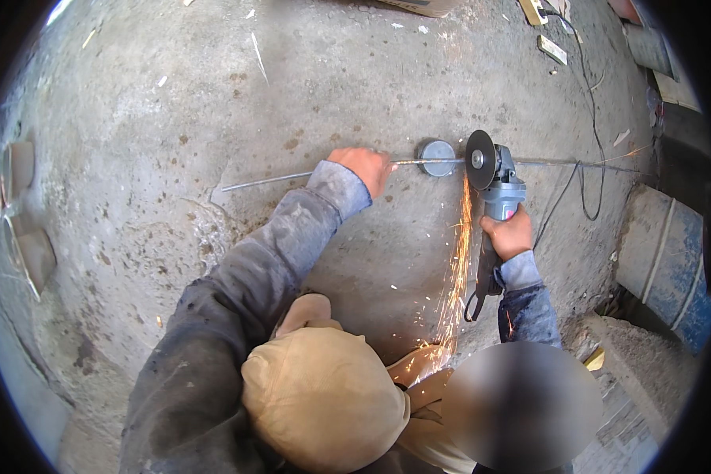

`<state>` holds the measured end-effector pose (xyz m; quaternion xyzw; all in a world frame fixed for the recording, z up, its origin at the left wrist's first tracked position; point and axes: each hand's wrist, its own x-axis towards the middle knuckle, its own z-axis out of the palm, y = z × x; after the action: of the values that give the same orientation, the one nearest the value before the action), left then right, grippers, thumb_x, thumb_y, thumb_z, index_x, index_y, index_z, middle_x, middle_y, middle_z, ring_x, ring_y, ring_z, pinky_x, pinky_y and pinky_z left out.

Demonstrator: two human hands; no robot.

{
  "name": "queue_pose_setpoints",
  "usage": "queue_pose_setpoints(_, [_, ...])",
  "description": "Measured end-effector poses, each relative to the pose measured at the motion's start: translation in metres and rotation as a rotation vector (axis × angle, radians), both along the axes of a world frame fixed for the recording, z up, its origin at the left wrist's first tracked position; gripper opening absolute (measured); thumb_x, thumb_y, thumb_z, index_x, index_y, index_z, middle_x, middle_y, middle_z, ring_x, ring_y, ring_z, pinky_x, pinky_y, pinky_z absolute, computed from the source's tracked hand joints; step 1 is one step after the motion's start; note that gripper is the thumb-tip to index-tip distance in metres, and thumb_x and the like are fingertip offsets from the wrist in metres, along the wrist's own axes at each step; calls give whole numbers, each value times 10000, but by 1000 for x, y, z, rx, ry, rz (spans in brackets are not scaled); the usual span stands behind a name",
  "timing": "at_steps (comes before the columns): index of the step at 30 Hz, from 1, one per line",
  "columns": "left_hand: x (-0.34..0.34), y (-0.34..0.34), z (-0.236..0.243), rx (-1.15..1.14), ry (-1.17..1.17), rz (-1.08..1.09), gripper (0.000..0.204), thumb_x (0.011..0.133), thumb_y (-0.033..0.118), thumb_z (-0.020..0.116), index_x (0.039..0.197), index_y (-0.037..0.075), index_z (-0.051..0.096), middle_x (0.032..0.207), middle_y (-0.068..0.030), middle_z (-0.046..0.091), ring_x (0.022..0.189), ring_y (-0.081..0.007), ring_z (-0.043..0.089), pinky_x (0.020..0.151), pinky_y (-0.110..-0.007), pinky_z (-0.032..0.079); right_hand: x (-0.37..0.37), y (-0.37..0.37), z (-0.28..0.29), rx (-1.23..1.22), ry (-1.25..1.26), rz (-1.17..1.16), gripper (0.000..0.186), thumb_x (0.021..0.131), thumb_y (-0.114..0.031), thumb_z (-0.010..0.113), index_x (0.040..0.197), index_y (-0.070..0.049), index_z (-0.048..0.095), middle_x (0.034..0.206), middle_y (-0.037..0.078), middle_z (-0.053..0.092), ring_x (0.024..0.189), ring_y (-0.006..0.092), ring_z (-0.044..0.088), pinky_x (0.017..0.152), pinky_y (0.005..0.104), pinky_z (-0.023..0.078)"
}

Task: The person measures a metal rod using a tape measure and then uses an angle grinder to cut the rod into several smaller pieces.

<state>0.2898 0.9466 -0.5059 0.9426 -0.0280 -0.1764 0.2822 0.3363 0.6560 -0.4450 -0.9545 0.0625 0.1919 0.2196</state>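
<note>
My left hand [363,170] is wrapped round a long thin metal rod [268,182], holding it nearly level across the floor. Just right of that hand, the rod crosses the top of a round grey block [437,157]. My right hand [509,235] grips the blue-grey body of an angle grinder [501,197]. Its dark cutting disc [480,159] stands upright against the rod, right of the block. Orange sparks [458,276] stream from the disc's lower edge back toward my legs. The exact contact point is hidden behind the disc.
A black cable [594,118] loops over the concrete floor [174,103] on the right. Further right lies a blue-and-white drum-like container [663,261]. A power strip [533,11] is at the far right. Bent sheet pieces [31,249] lie at the left edge. My tan-covered knee [324,395] is close below.
</note>
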Motion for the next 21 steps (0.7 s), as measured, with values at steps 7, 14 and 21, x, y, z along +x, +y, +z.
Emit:
queue_pose_setpoints(7, [1, 1, 0, -26, -7, 21, 290, 902, 333, 472, 837, 84, 608, 690, -129, 610, 682, -327, 611, 608, -440, 484, -5, -2, 2, -11, 8, 1, 485, 578, -199, 736, 957, 54, 568, 873, 184, 655, 798, 285, 647, 727, 355, 499])
queue_pose_setpoints(14, [0, 1, 1, -9, -5, 11, 282, 897, 329, 480, 840, 82, 603, 691, -129, 610, 686, -329, 611, 611, -445, 483, -2, -3, -2, -48, 19, -3, 503, 565, -219, 739, 956, 48, 569, 869, 182, 655, 803, 300, 645, 726, 363, 496])
queue_pose_setpoints(21, [1, -1, 3, 13, -16, 13, 293, 893, 333, 485, 843, 70, 603, 678, -144, 605, 681, -337, 609, 605, -451, 480, -16, -11, -6, -79, 45, -25, 506, 563, -231, 743, 953, 39, 565, 878, 189, 650, 810, 319, 639, 727, 370, 494])
